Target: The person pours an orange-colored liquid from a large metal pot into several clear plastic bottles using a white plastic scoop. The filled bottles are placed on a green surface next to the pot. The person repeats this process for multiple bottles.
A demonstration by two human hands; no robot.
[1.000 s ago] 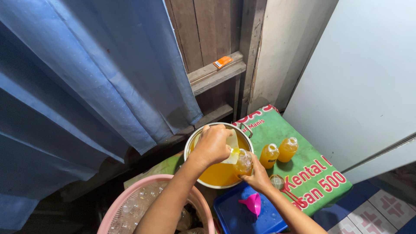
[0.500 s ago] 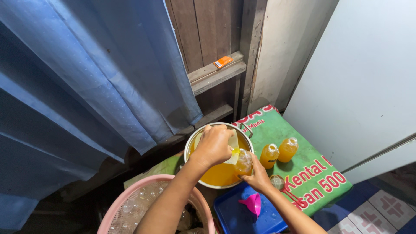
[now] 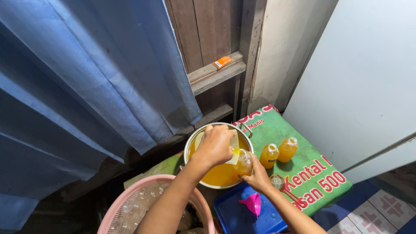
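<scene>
Nothing shifted | left hand (image 3: 215, 146) grips scoop (image 3: 234, 152) over pot rim (image 3: 187, 149) | right hand (image 3: 255, 174) grips bottle (image 3: 244, 162)

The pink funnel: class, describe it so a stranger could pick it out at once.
Find the round metal pot of orange liquid on the green printed sheet. In front of it lies a blue plastic tray, and on that the small pink plastic funnel. It is the tray's only pink, cone-shaped thing.
</scene>
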